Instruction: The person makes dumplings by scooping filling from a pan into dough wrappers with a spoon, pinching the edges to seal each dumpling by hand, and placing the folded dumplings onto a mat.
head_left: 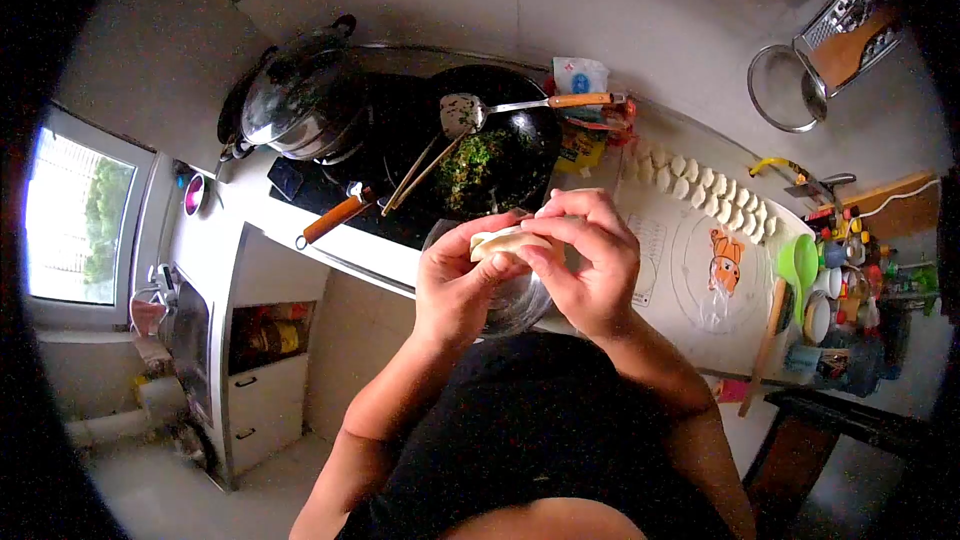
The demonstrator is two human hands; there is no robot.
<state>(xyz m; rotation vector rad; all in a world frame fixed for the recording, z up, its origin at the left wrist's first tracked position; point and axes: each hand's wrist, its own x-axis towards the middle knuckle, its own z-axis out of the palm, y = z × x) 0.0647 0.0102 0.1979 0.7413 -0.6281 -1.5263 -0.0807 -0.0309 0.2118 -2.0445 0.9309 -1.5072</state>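
Note:
A pale dumpling (pixel 503 243) is held between my two hands, in front of my body. My left hand (pixel 452 275) grips its left end, with the thumb underneath. The fingers of my right hand (pixel 592 255) pinch the dumpling's right side and upper edge. Below my hands is a clear bowl (pixel 518 305), partly hidden by them. Beyond them stands a black wok (pixel 535 145) with chopped green filling (pixel 470 170) in it. A spatula (pixel 520 107) with a wooden handle and a pair of chopsticks (pixel 420 175) rest across the wok.
Rows of shaped dumplings (pixel 700 185) lie on a pale printed mat (pixel 665 300) at the right. A lidded steel pot (pixel 305 105) stands on the stove at the left. Bottles and jars (pixel 850 260), a green scoop (pixel 797 262) and a rolling pin (pixel 765 345) crowd the right edge.

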